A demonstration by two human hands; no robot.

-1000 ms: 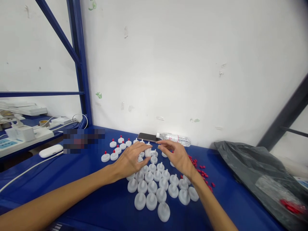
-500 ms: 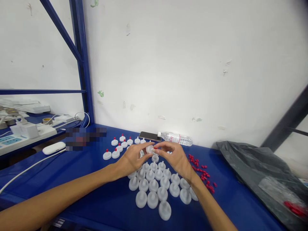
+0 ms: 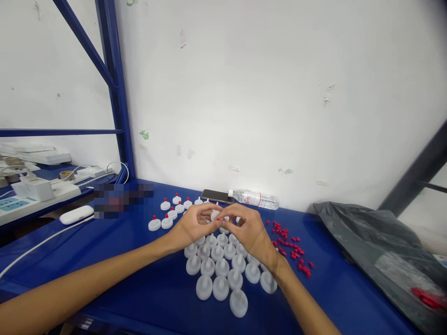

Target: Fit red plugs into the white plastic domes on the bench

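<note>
My left hand is closed around a white nozzle lid, partly hidden by the fingers. My right hand pinches a small red tip cap against that lid, and the fingertips of both hands meet there. Below them, several translucent white nozzle lids stand on the blue table with bare spouts pointing up. To the left, several white lids with red tips are set out. Loose red tip caps lie scattered right of my right hand.
Against the wall lie a phone and a clear plastic bottle. A dark grey plastic bag covers the right side of the table. On the left are a white case, a cable and a power strip.
My right hand has moved slightly left and its fingertips have closed in on the lid, covering more of the red tip cap. The left hand keeps its hold. The view has shifted slightly.
</note>
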